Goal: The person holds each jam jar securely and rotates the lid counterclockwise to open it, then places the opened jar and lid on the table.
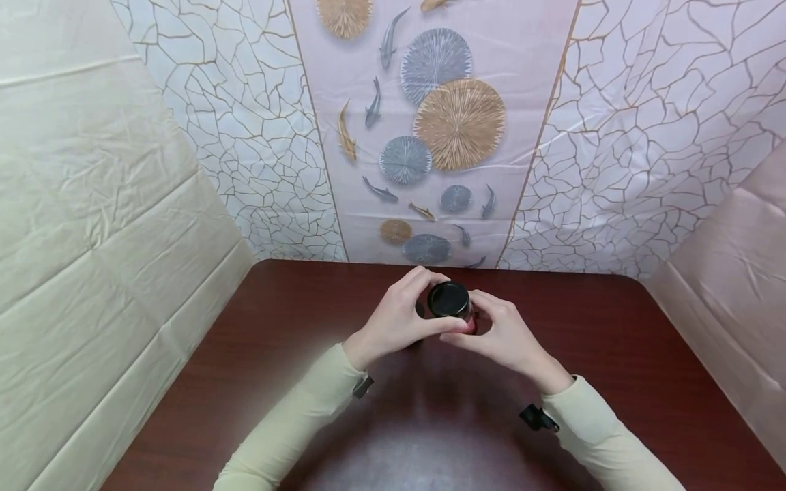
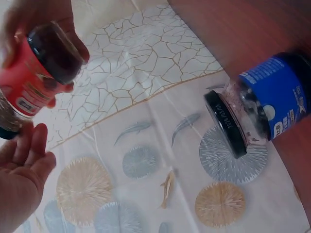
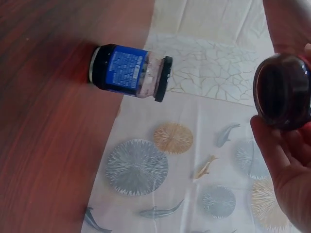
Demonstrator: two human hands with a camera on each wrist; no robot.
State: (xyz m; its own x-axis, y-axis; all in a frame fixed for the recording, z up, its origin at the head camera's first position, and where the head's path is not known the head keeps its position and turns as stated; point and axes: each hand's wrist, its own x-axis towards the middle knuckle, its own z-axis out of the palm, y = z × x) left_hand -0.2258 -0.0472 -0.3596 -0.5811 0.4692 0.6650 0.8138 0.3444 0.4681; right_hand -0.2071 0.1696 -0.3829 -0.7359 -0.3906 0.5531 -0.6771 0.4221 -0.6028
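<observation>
A jar with a black lid and red label is held upright above the table between both hands. My left hand curves its thumb and fingers round the jar's top at the lid. Lower down, the fingers and thumb of my right hand grip the jar's body. The dark, rounded base shows in the right wrist view, off the tabletop. A second jar, with blue label, black lid and pinkish contents under the lid, stands upright on the table to the left; in the head view my left hand mostly hides it.
Under everything lies a dark reddish-brown table. Behind its far edge hangs a patterned cloth with fish and round motifs. Plain cloth walls rise at left and right. Small black devices sit at both wrists.
</observation>
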